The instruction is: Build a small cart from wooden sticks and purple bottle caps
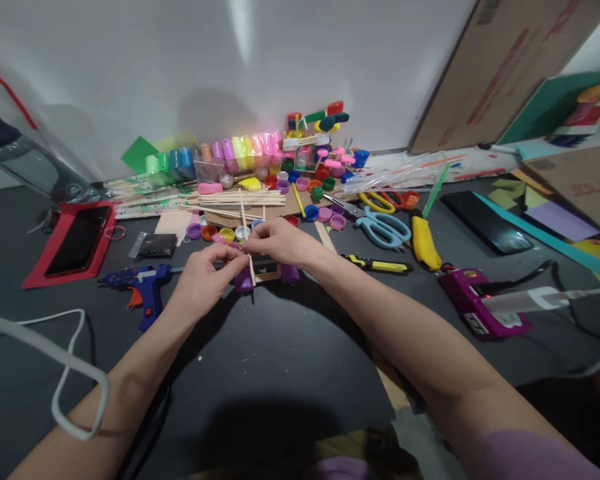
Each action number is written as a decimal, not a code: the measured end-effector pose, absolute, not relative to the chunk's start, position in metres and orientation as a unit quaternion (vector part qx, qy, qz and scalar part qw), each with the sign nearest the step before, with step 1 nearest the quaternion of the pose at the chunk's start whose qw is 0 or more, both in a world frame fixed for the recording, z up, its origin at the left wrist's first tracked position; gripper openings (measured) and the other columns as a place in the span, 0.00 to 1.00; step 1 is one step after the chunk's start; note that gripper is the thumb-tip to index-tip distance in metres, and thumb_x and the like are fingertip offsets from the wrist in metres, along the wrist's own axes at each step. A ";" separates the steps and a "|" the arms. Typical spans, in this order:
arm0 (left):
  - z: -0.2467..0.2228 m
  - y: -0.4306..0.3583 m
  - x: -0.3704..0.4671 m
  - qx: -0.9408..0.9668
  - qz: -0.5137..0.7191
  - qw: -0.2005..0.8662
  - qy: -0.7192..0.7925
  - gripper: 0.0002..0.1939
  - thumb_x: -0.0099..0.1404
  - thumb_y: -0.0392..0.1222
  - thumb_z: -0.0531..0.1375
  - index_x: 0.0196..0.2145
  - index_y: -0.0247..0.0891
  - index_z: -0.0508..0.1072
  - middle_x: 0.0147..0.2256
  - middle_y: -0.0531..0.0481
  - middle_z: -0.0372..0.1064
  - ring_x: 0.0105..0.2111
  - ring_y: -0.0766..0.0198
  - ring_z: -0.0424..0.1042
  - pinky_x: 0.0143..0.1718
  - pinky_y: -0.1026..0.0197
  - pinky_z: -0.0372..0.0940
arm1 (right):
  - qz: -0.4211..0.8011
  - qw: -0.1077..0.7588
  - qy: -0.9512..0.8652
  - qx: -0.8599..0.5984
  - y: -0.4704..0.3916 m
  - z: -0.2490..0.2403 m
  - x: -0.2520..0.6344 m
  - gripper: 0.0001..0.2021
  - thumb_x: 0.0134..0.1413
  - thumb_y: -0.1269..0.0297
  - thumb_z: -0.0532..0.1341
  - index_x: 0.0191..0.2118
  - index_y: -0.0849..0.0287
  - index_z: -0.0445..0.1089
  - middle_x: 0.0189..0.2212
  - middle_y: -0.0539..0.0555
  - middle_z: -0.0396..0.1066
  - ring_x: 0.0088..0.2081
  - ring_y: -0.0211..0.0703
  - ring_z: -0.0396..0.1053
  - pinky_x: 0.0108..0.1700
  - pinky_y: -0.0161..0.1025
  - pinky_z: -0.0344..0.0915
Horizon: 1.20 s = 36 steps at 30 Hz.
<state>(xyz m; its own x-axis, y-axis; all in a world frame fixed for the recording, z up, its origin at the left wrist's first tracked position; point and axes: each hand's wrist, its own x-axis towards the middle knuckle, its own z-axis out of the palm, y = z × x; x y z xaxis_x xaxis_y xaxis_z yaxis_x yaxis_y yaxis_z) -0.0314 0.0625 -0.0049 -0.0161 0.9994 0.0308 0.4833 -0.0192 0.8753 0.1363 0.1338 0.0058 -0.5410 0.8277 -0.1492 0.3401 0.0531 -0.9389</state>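
A small frame of wooden sticks [267, 277] sits on the dark table in front of me, with purple clay-like lumps or caps [290, 274] at its corners. One longer wooden stick [253, 272] stands up from its left side, tilted away. My left hand [203, 275] closes thumb and forefinger on this stick near the frame. From the right, my right hand [279, 241] pinches the same stick slightly higher, its fingertips almost meeting those of the left. The fingers hide the exact joint between them.
A blue glue gun [153, 293] lies left, near a phone on red paper [79, 240]. Coloured bottle caps [311, 213], loose sticks [240, 199] and clay tubs [240, 152] line the back. Blue scissors [384, 228], a yellow cutter [377, 265] and a purple power box [480, 303] lie right.
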 end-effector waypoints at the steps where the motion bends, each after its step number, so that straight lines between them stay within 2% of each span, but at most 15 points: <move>1: -0.005 0.062 -0.032 0.608 0.379 0.346 0.606 0.11 0.59 0.49 0.64 0.29 0.38 0.78 0.29 0.52 0.75 0.31 0.61 0.70 0.37 0.59 0.61 | 0.542 0.230 -0.690 -0.421 0.134 0.007 0.137 0.15 0.51 0.62 0.64 0.20 0.60 0.64 0.17 0.42 0.54 0.22 0.31 0.51 0.26 0.35 0.45; 5: 0.001 0.056 -0.036 0.600 0.417 0.335 0.596 0.11 0.62 0.49 0.63 0.33 0.39 0.78 0.35 0.51 0.76 0.39 0.59 0.72 0.45 0.59 0.61 | 0.539 0.262 -0.691 -0.404 0.130 0.020 0.141 0.15 0.53 0.62 0.63 0.20 0.59 0.61 0.18 0.42 0.55 0.23 0.31 0.51 0.27 0.35 0.47; 9: 0.015 0.045 -0.032 0.594 0.436 0.340 0.585 0.11 0.65 0.49 0.61 0.34 0.39 0.77 0.35 0.51 0.76 0.39 0.59 0.72 0.46 0.59 0.62 | 0.553 0.312 -0.689 -0.350 0.120 0.034 0.142 0.15 0.54 0.61 0.62 0.21 0.60 0.63 0.19 0.42 0.57 0.24 0.32 0.53 0.28 0.34 0.49; 13: 0.026 0.035 -0.023 0.573 0.449 0.400 0.557 0.10 0.65 0.48 0.63 0.33 0.39 0.77 0.33 0.52 0.73 0.35 0.62 0.69 0.41 0.61 0.62 | 0.569 0.351 -0.677 -0.310 0.106 0.044 0.136 0.11 0.53 0.62 0.63 0.23 0.61 0.66 0.21 0.45 0.63 0.26 0.34 0.59 0.31 0.34 0.55; 16: 0.030 0.029 -0.019 0.543 0.478 0.434 0.536 0.09 0.64 0.47 0.64 0.31 0.39 0.76 0.32 0.53 0.71 0.35 0.64 0.68 0.39 0.62 0.62 | 0.550 0.351 -0.699 -0.291 0.101 0.054 0.139 0.12 0.56 0.61 0.62 0.26 0.61 0.68 0.23 0.46 0.64 0.28 0.35 0.61 0.32 0.34 0.57; 19: 0.032 0.023 -0.019 0.516 0.509 0.460 0.513 0.08 0.65 0.45 0.64 0.31 0.39 0.75 0.31 0.53 0.71 0.33 0.66 0.69 0.37 0.65 0.64 | 0.467 0.364 -0.742 -0.314 0.103 0.066 0.162 0.12 0.60 0.58 0.60 0.31 0.62 0.71 0.26 0.48 0.66 0.29 0.36 0.62 0.33 0.35 0.57; 21: 0.033 0.020 -0.021 0.490 0.520 0.491 0.499 0.09 0.66 0.46 0.62 0.33 0.39 0.73 0.28 0.54 0.71 0.26 0.69 0.69 0.29 0.67 0.64 | 0.376 0.372 -0.760 -0.377 0.105 0.071 0.188 0.12 0.62 0.57 0.59 0.34 0.62 0.72 0.28 0.49 0.69 0.30 0.37 0.63 0.34 0.35 0.58; 24: 0.030 0.019 -0.025 0.454 0.537 0.520 0.484 0.09 0.67 0.47 0.61 0.35 0.40 0.70 0.24 0.57 0.69 0.14 0.74 0.63 0.15 0.70 0.54 | 0.218 0.273 -0.801 -0.486 0.101 0.068 0.231 0.12 0.61 0.58 0.59 0.33 0.61 0.74 0.29 0.52 0.71 0.30 0.39 0.64 0.33 0.36 0.57; 26: 0.027 0.020 -0.028 0.433 0.555 0.526 0.477 0.09 0.66 0.46 0.63 0.36 0.39 0.70 0.23 0.59 0.68 0.11 0.76 0.58 0.12 0.72 0.49 | 0.132 0.170 -0.808 -0.549 0.092 0.060 0.254 0.13 0.63 0.57 0.57 0.36 0.59 0.75 0.31 0.53 0.75 0.31 0.41 0.67 0.33 0.37 0.57; 27: 0.025 0.022 -0.030 0.421 0.564 0.530 0.473 0.09 0.65 0.45 0.63 0.36 0.39 0.70 0.23 0.59 0.67 0.11 0.77 0.57 0.11 0.72 0.49 | 0.127 0.141 -0.811 -0.554 0.087 0.055 0.263 0.12 0.62 0.59 0.57 0.36 0.59 0.75 0.31 0.54 0.76 0.31 0.43 0.68 0.33 0.38 0.58; 32: 0.022 0.028 -0.038 0.390 0.590 0.534 0.463 0.10 0.60 0.44 0.66 0.35 0.37 0.70 0.26 0.57 0.69 0.16 0.74 0.64 0.13 0.72 0.56 | 0.107 0.096 -0.819 -0.556 0.060 0.032 0.278 0.13 0.62 0.59 0.55 0.35 0.58 0.75 0.30 0.57 0.77 0.31 0.47 0.72 0.33 0.40 0.61; 36: 0.021 0.030 -0.041 0.384 0.597 0.530 0.464 0.11 0.59 0.45 0.67 0.34 0.36 0.71 0.27 0.55 0.69 0.17 0.73 0.66 0.13 0.72 0.58 | 0.096 0.094 -0.828 -0.545 0.055 0.025 0.274 0.13 0.64 0.58 0.54 0.37 0.57 0.74 0.34 0.57 0.78 0.34 0.48 0.74 0.36 0.42 0.65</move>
